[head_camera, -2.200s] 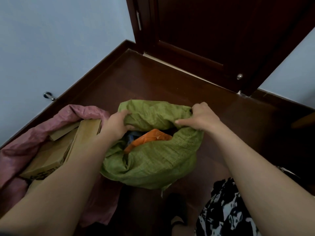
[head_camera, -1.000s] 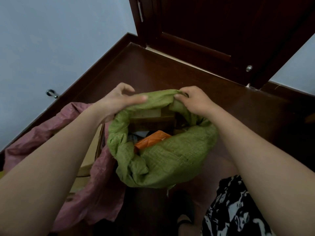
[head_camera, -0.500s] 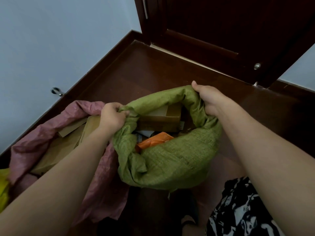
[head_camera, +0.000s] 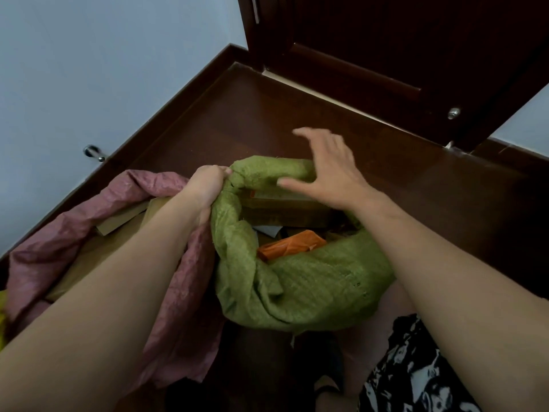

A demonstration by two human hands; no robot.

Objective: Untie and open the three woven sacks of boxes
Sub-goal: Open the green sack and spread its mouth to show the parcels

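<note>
1. The green sack (head_camera: 312, 281), coarse woven cloth with its rim rolled down into a thick soft collar, sits at the centre of the frame with its mouth open.
2. Inside it lie a long brown cardboard box (head_camera: 285, 209) and, below that, a crumpled orange packet (head_camera: 292, 243).
3. The left hand (head_camera: 208, 188) grips the rolled rim at the sack's upper left, fingers bunched tight in the weave.
4. The right hand (head_camera: 329, 171) hovers over the far rim, fingers spread and holding nothing; whether the thumb touches the cloth cannot be told.
5. The pink sack (head_camera: 178, 307), thin and wrinkled, lies open at the left around flat cardboard boxes (head_camera: 118, 245).
6. Both rest on a glossy dark wooden floor (head_camera: 237, 120), edged by a dark skirting board beneath a pale blue wall (head_camera: 89, 69); a dark wooden door (head_camera: 386, 40) fills the upper right.
</note>
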